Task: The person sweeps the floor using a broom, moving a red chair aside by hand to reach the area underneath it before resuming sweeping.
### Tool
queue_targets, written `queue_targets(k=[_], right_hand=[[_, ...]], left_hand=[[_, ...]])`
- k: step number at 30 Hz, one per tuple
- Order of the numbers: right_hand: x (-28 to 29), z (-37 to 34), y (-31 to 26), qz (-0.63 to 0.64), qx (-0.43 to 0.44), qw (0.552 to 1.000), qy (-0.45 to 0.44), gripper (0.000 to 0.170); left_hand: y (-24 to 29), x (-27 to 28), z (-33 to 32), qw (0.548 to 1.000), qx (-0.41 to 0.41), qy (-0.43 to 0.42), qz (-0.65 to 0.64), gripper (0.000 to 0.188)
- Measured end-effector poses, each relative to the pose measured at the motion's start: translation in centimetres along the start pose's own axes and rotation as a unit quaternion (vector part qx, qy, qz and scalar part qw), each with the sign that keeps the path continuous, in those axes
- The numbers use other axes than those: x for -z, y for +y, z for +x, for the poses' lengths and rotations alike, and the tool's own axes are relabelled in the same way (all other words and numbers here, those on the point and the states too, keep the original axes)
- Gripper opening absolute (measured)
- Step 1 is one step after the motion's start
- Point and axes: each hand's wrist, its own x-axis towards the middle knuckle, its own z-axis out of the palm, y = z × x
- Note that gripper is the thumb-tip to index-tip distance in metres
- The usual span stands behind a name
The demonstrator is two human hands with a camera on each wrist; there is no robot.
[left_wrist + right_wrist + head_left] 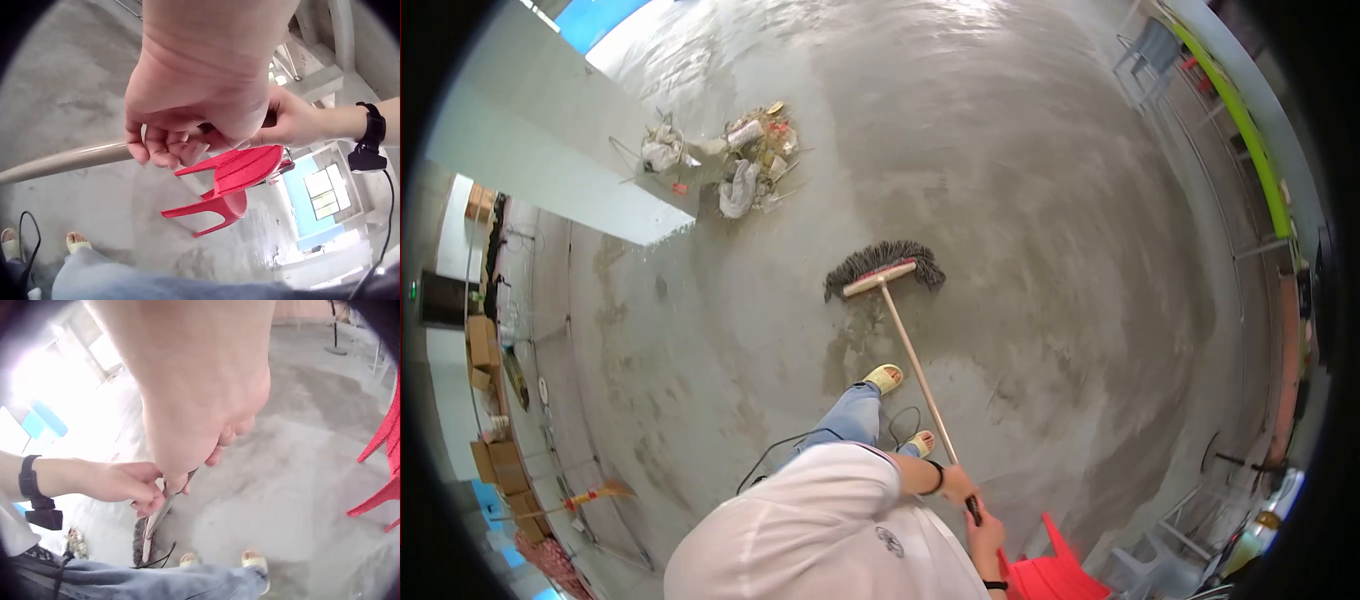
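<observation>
A mop with dark grey strings and a light wooden head lies on the wet-looking concrete floor. Its long pale handle runs back toward the person. Around the upper handle curl the fingers of my left hand, also close up in the left wrist view. Farther up, at the dark end of the handle, my right hand grips it, with most of the grip hidden by the hand itself in the right wrist view. Both wrists carry black bands.
A heap of rubbish lies beside a pale pillar. Close by my right hand stands a red plastic chair. Cardboard boxes line the left side; a long green-edged table is at right. A black cable hangs near the legs.
</observation>
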Motion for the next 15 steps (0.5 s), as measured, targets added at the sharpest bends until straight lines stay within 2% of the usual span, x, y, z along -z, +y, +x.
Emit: queue_targets(k=[1, 3, 4, 6, 7, 9, 10, 12, 13, 14, 15], right_hand=[[-0.1, 1.7, -3.3, -0.004, -0.007, 1.0, -0.012, 0.043], [0.7, 4.9, -9.8, 0.034, 0.015, 0.999, -0.024, 0.044], [0.7, 6.5, -12.7, 0.046, 0.027, 0.998, -0.032, 0.044], [1.2, 9.8, -18.5, 0.079, 0.054, 0.995, -0.031, 0.043], [0.6, 10.9, -20.9, 0.103, 0.068, 0.992, -0.024, 0.043], [-0.6, 13.8, -23.7, 0.123, 0.11, 0.986, -0.02, 0.043], [-1.2, 15.2, -24.8, 0.119, 0.122, 0.985, -0.017, 0.043], [-2.0, 16.6, -26.4, 0.156, 0.179, 0.967, -0.088, 0.048], [-2.0, 16.5, -26.7, 0.151, 0.189, 0.967, -0.085, 0.048], [-1.8, 15.9, -27.0, 0.124, 0.181, 0.972, -0.089, 0.05], [-1.7, 15.1, -26.9, 0.099, 0.17, 0.976, -0.092, 0.052]], left_hand=[[-2.2, 2.0, -2.8, 1.0, 0.011, 0.016, 0.005, 0.026], [-5.6, 5.7, -8.8, 0.993, 0.049, 0.103, 0.024, 0.027], [-7.1, 7.4, -11.1, 0.99, 0.07, 0.118, -0.019, 0.032], [-9.7, 10.2, -15.0, 0.972, 0.154, 0.17, -0.055, 0.033], [-11.2, 10.8, -16.4, 0.963, 0.192, 0.189, -0.032, 0.031], [-13.2, 12.1, -18.3, 0.932, 0.257, 0.254, -0.024, 0.03], [-13.9, 12.6, -19.1, 0.928, 0.261, 0.266, -0.022, 0.03], [-14.5, 12.8, -20.8, 0.872, 0.305, 0.336, -0.182, 0.029], [-14.3, 12.7, -21.5, 0.856, 0.286, 0.352, -0.249, 0.03], [-14.1, 12.4, -21.7, 0.853, 0.285, 0.36, -0.249, 0.03], [-13.9, 11.7, -21.6, 0.857, 0.249, 0.37, -0.26, 0.03]])
